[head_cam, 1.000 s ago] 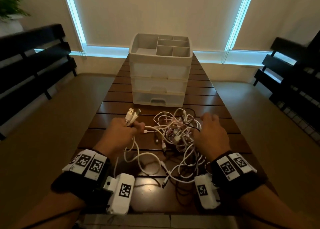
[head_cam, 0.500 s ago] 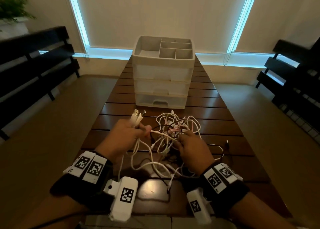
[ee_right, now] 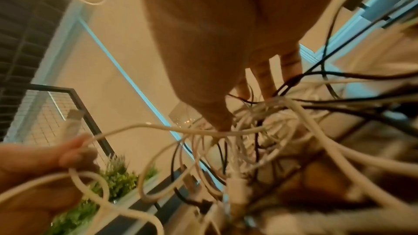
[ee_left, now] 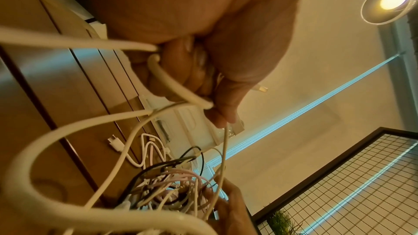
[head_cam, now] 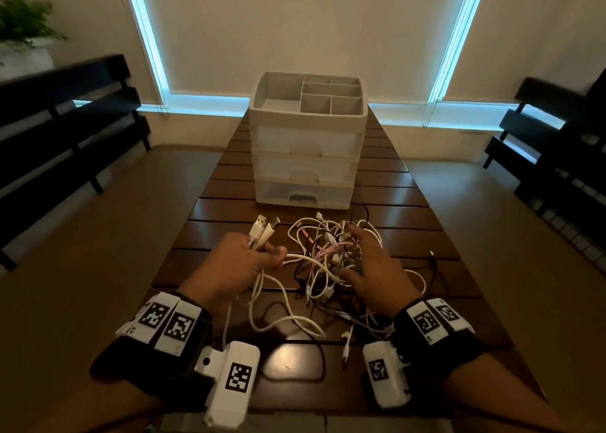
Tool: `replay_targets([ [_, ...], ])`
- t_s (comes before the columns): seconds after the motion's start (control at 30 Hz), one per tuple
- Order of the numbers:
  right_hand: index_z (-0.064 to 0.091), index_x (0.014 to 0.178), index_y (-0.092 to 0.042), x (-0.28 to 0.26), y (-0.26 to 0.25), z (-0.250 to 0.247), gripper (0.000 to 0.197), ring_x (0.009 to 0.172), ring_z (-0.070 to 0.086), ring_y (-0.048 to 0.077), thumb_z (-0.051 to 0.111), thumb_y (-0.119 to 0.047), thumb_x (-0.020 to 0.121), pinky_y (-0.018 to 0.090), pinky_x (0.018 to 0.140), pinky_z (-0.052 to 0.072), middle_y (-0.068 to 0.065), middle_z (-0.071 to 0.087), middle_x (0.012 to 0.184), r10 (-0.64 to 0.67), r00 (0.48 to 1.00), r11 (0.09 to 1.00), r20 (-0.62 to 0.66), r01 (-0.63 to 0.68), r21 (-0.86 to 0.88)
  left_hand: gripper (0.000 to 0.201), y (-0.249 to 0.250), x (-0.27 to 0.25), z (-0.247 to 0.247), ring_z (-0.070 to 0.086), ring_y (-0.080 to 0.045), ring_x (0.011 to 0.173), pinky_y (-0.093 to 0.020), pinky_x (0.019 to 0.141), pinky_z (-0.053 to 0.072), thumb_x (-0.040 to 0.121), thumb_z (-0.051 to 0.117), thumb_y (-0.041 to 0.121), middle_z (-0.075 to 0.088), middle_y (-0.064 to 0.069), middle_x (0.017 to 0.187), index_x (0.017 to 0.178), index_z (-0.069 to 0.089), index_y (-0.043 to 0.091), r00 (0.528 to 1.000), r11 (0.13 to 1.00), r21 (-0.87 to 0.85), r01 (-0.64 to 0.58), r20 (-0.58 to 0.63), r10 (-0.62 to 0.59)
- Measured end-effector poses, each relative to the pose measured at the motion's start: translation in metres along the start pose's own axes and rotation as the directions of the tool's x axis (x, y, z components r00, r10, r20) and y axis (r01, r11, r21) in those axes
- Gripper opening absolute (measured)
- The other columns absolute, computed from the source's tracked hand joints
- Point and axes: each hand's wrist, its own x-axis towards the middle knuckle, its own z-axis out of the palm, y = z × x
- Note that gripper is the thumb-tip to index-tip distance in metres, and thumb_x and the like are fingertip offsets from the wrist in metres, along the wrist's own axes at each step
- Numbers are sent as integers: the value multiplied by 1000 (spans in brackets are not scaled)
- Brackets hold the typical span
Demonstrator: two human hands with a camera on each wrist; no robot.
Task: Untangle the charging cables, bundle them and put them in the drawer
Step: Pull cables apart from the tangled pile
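Half a second before, the right hand [head_cam: 373, 268] had been curled low in the near side of the tangled heap of white, pink and black charging cables [head_cam: 331, 255]; now it lay higher with straight, spread fingers pressing on the heap's top, grasping nothing. The left hand [head_cam: 236, 262] had stayed put, its grip clenched round two white cables with USB plugs [head_cam: 264, 231] that stuck up past its knuckles, their cords running rightward into the heap between both hands. The heap rested on the dark slatted wooden surface [head_cam: 410, 236]; its cables were too knotted to count. Beyond the hands stood one white plastic three-drawer organiser [head_cam: 306, 157], all three drawers closed.
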Motion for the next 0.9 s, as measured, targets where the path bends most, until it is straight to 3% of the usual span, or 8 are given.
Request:
replay_targets([
  [0.07,17,149,-38,-1,3,10,78,116,58,22,65,-34,88,37,92,50,1,47,143,18,994,995,106,-8,-95,23,0,0,1,47,-1,44,-25,53,33,89,67,22,54,12,42,73,70,5,1000,1000,21,-17,9,17],
  [0.2,50,122,-23,4,7,12,27,98,62,24,48,-25,95,39,85,53,5,62,116,51,997,961,55,-34,-276,24,-2,0,1,48,-3,49,-25,55,36,89,67,22,54,11,44,75,71,3,1000,1000,24,-15,3,15],
  [0.37,68,92,-11,18,11,-6,20,84,64,23,51,-20,94,33,72,50,4,68,90,335,928,924,-165,-289,249,26,-3,4,-10,40,-13,49,-27,51,34,90,65,26,45,7,45,70,69,10,997,999,-40,25,-75,-28],
  [0.47,61,76,-10,17,2,-19,19,58,66,16,56,-19,92,29,62,58,11,68,78,552,833,544,-36,-327,773,28,-1,8,-17,39,-14,52,-28,53,31,92,63,25,47,10,41,69,67,11,981,992,-126,29,-186,-52],
  [0.53,55,77,-4,11,-6,-25,21,35,56,11,49,-8,96,17,37,45,10,59,60,600,791,315,122,-374,872,29,0,10,-21,38,-15,52,-28,53,30,92,63,27,47,7,44,67,66,12,965,980,-200,20,-252,-71],
  [0.6,60,93,4,7,-11,-16,20,41,58,21,47,-10,98,24,41,44,13,60,63,590,771,225,240,-442,868,30,3,10,-23,41,-17,54,-29,54,32,93,62,28,50,-2,55,68,64,11,953,966,-260,8,-289,-85],
  [0.77,61,116,-1,1,-2,11,32,64,59,19,55,-24,94,32,57,51,5,63,80,593,775,443,218,-541,715,29,6,8,-27,43,-15,55,-28,53,33,95,59,28,51,-7,65,71,62,11,946,949,-315,-4,-308,-98],
  [0.9,67,104,0,7,1,2,35,77,59,22,58,-32,92,37,78,52,18,69,99,568,813,622,126,-524,582,30,5,8,-29,41,-15,54,-28,52,32,95,59,29,50,-4,61,72,61,10,951,949,-315,16,-287,-111],
])
